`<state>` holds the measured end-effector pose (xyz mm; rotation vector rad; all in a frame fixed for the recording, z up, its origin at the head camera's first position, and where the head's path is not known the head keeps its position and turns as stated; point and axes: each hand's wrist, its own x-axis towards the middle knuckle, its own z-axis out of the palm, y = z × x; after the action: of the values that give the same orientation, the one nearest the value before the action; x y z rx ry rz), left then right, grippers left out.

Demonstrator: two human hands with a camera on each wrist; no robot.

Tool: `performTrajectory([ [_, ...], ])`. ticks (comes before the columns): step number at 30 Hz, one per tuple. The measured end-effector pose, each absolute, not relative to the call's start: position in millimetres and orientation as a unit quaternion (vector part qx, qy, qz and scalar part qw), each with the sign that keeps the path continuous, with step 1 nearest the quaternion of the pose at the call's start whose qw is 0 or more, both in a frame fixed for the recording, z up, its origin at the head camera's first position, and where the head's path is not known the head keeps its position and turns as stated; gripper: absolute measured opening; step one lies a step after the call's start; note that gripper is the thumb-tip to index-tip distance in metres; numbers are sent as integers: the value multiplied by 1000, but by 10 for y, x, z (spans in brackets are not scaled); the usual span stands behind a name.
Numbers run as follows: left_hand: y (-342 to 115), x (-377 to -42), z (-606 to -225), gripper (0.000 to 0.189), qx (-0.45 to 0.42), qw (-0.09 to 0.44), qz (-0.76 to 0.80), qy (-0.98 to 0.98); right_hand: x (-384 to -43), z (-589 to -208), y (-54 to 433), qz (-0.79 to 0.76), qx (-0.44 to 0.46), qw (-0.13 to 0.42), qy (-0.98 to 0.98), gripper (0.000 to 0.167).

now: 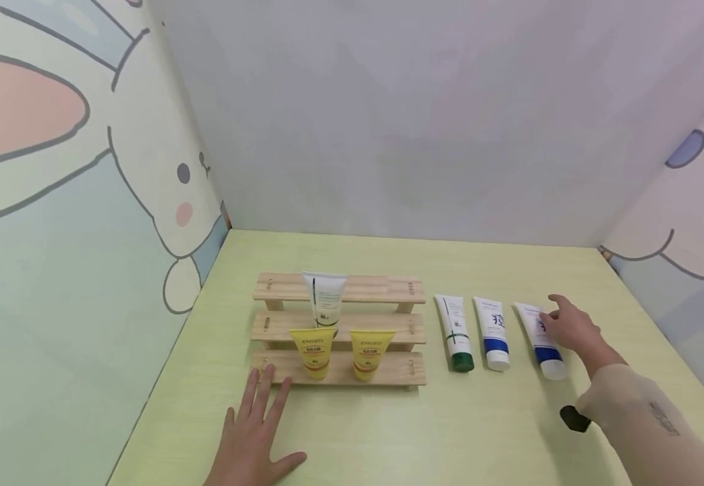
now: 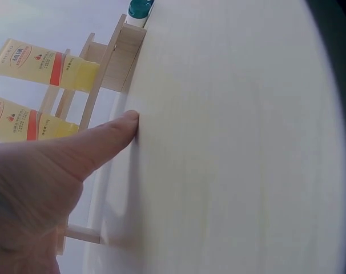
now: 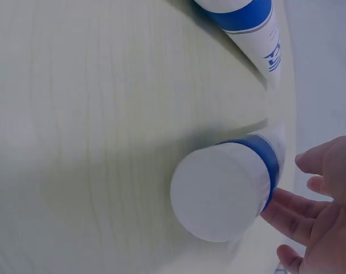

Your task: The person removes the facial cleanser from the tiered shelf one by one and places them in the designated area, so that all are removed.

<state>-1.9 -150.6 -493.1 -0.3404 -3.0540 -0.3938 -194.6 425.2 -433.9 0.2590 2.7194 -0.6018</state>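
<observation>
My left hand point(image 1: 251, 432) lies with fingers spread, its fingertips at the lower left of a three-step wooden rack point(image 1: 339, 289). In the left wrist view its thumb point(image 2: 107, 140) points along the tabletop beside the rack. My right hand point(image 1: 570, 327) is at the rightmost white-and-blue squeeze tube point(image 1: 534, 327), which lies on its back. The right wrist view shows this tube's white cap point(image 3: 218, 191) close up, with the fingers point(image 3: 293, 217) right against its side and the thumb apart from it. The fingers are not closed round it.
Two yellow tubes point(image 1: 315, 351) stand cap-down on the rack's lowest step, and a white tube point(image 1: 326, 297) stands behind them. Between rack and right hand lie a green-capped tube point(image 1: 453, 327) and another white-and-blue tube point(image 1: 493, 331). Printed cartoon walls point(image 1: 115, 270) flank the table.
</observation>
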Motion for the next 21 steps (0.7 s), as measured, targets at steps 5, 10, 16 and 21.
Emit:
performTrajectory([
  [5, -1503, -13, -4928, 119, -108, 22, -129, -986, -1871, -4245, 4175, -222, 68, 118, 965, 68],
  [10, -1502, -17, -4926, 119, -107, 18, -127, -986, -1757, -4128, 3927, -292, 9, 11, 956, 65],
  [16, -1499, -19, -4921, 119, -107, 18, -125, -986, -1627, -3984, 3488, -348, -99, -136, 922, 60],
  [21, -1499, -16, -4910, 119, -106, 14, -129, -986, -1622, -3809, 3009, -368, -206, -180, 889, 67],
])
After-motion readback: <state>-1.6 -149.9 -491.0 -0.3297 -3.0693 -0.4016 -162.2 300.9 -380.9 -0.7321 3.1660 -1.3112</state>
